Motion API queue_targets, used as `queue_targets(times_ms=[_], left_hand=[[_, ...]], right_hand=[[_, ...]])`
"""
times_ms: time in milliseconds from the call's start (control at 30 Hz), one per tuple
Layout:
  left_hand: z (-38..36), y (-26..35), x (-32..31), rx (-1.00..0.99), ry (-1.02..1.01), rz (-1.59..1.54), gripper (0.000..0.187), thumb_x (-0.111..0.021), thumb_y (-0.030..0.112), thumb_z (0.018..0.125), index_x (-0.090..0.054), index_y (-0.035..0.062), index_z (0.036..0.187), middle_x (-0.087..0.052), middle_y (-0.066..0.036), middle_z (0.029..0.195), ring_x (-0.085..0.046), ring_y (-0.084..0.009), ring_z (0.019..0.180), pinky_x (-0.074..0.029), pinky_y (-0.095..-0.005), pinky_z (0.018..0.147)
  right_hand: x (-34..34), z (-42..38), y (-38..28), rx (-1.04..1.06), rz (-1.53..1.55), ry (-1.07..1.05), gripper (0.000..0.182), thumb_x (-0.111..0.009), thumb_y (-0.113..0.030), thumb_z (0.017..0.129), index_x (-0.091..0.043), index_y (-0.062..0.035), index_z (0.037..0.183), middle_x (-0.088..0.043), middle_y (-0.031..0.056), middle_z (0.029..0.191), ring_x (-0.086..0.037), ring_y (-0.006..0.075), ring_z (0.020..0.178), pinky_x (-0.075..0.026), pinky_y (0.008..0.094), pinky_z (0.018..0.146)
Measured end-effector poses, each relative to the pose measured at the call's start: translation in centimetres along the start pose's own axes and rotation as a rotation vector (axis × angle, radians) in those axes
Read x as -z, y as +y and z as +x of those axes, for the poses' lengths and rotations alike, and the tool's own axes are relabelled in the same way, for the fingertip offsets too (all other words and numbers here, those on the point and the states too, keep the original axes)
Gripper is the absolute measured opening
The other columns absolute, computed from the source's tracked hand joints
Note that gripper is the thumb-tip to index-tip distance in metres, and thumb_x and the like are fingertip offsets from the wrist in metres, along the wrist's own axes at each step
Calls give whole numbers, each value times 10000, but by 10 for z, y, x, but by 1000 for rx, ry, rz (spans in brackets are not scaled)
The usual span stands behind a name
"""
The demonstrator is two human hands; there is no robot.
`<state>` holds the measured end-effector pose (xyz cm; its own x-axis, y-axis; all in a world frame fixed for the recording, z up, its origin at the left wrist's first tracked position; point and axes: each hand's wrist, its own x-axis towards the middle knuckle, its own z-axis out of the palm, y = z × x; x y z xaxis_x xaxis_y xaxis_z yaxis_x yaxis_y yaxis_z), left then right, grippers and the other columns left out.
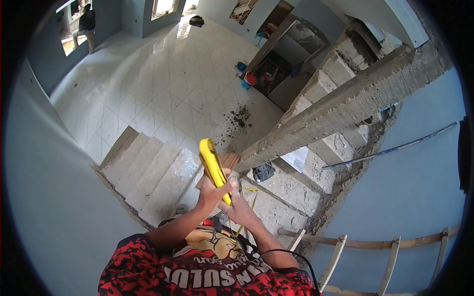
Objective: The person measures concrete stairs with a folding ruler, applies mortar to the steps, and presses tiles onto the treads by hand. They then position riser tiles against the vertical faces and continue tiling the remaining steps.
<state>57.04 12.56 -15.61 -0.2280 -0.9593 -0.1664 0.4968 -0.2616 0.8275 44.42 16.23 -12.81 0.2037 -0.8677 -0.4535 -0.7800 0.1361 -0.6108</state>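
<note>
A yellow measuring tape (213,165), seemingly gathered in a long narrow loop, rises tilted in front of my chest. My left hand (213,191) is closed around its lower half, with the thumb across it. Close against it, my right hand (239,209) is closed at the tape's bottom end. A thin yellow strip (250,189) hangs by the right hand and trails down toward my shirt. Behind the left hand shows a reddish-brown board (228,161), partly hidden by the hand and the tape.
Rough concrete steps (153,165) descend at left; more steps (291,190) climb at right beside a concrete beam (335,108). A dark plastic bag (263,171) lies on one step. A wooden ladder (365,244) is at lower right. Below, debris (239,117) dots the tiles; a person (87,24) stands by a window.
</note>
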Motion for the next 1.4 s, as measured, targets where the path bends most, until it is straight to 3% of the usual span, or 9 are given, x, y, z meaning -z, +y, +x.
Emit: queue_targets(times_ms=[67, 300, 433, 567, 867, 1100, 1233, 1267, 1400], left_hand=[[4, -4, 9, 50, 21, 10, 619, -704, 159, 763, -383, -35, 1256, -546, -51, 925, -537, -111, 867, -442, -284, 807], [9, 10, 15, 62, 91, -453, 400, -647, 65, 757, -425, 51, 1089, -514, -53, 885, -528, -157, 837, -442, -295, 780], [12, 8, 16, -21, 40, -488, 458, -628, 61, 765, -381, 25, 1149, -504, -66, 860, -549, -164, 821, -461, -311, 785], [10, 12, 6, -44, 62, -387, 563, -636, 73, 779, -310, -29, 1227, -511, -73, 854, -566, -163, 737, -492, -317, 723], [15, 17, 4, -8, 30, -400, 623, -673, 107, 759, -311, 50, 1263, -496, -36, 781, -541, -150, 644, -485, -301, 605], [29, 59, 32, -97, 170, -559, 461, -603, 50, 792, -382, 82, 1195, -449, -15, 708, -456, -118, 561, -418, -261, 527], [46, 66, 70, -195, 326, -495, 324, -648, 170, 839, -481, 104, 1109, -430, 27, 705, -446, -84, 596, -395, -244, 552], [48, 71, 78, -220, 292, -510, 289, -676, 233, 837, -507, 129, 1046, -426, 39, 704, -439, -78, 602, -387, -237, 555], [58, 70, 96, -221, 413, -586, 169, -633, 193, 873, -473, 144, 892, -422, 31, 665, -436, -101, 581, -399, -264, 553]], right_hand=[[-4, -6, -8, -45, 54, 60, 580, -603, -371, 855, -421, 18, 1246, -593, 318, 928, -569, 471, 953, -461, 479, 795], [4, -18, -3, 219, 104, 34, 803, -690, -406, 807, -286, -63, 1410, -536, 234, 1168, -542, 354, 1078, -432, 410, 903], [9, -27, -15, 172, 190, 96, 914, -688, -391, 814, -134, -61, 1461, -395, 250, 1340, -458, 396, 1198, -357, 405, 1017], [6, -23, -5, 276, 61, 79, 789, -571, -321, 896, -121, 14, 1450, -400, 330, 1321, -424, 439, 1225, -354, 408, 1019], [8, -21, 0, 227, 200, 4, 698, -419, -445, 958, -187, 4, 1440, -364, 262, 1385, -410, 384, 1258, -321, 402, 1048], [-9, -33, 109, 145, 693, -367, 716, -301, -635, 921, -540, -17, 1194, -655, 93, 897, -622, 133, 751, -504, 304, 682], [-7, -59, 135, 86, 462, 9, 465, -507, -464, 931, -670, -31, 879, -645, 45, 695, -609, 118, 651, -495, 292, 594], [14, -72, 112, -145, 322, 19, 341, -585, -357, 905, -671, -30, 861, -635, 21, 688, -597, 107, 632, -477, 273, 567], [38, -83, 100, -19, 417, 161, 209, -720, -203, 800, -703, -44, 934, -609, 8, 666, -549, 73, 632, -443, 258, 569]])
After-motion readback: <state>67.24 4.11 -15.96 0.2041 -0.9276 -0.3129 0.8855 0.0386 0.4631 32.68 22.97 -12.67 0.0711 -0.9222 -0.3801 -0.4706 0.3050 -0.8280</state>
